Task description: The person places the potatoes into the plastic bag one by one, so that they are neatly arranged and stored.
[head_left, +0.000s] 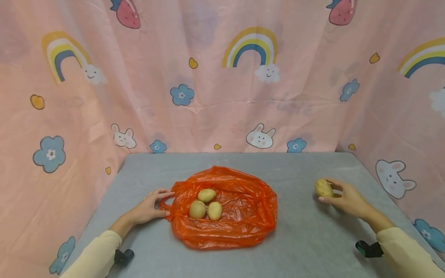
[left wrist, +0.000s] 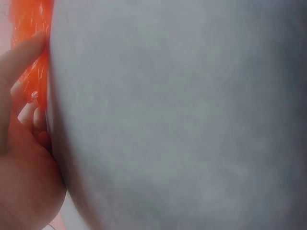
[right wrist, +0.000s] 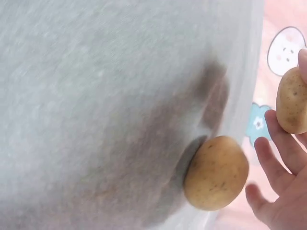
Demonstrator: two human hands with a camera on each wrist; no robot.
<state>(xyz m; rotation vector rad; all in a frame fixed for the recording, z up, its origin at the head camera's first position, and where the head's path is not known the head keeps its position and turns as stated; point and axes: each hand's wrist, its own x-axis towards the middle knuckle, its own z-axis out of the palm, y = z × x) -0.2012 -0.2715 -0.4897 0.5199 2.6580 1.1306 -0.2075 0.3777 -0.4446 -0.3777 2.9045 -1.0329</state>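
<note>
A red plastic bag (head_left: 240, 231) lies on the table with its mouth facing up and three potatoes (head_left: 207, 195) inside. At its left side my left hand (head_left: 147, 208) touches the rim and handle loop, thumb and fingertips spread apart. Red plastic (left wrist: 29, 72) shows beside the thumb in the left wrist view. Over on the right, my right hand (head_left: 347, 199) holds a potato (head_left: 323, 188) between thumb and fingers, above the table. Another potato (right wrist: 217, 173) rests on the tabletop below that hand in the right wrist view; the head view does not show it.
The grey table (head_left: 295, 239) meets a pink patterned curtain (head_left: 222, 123) at the back and both sides. A dark wrist device (head_left: 369, 249) sits by each sleeve.
</note>
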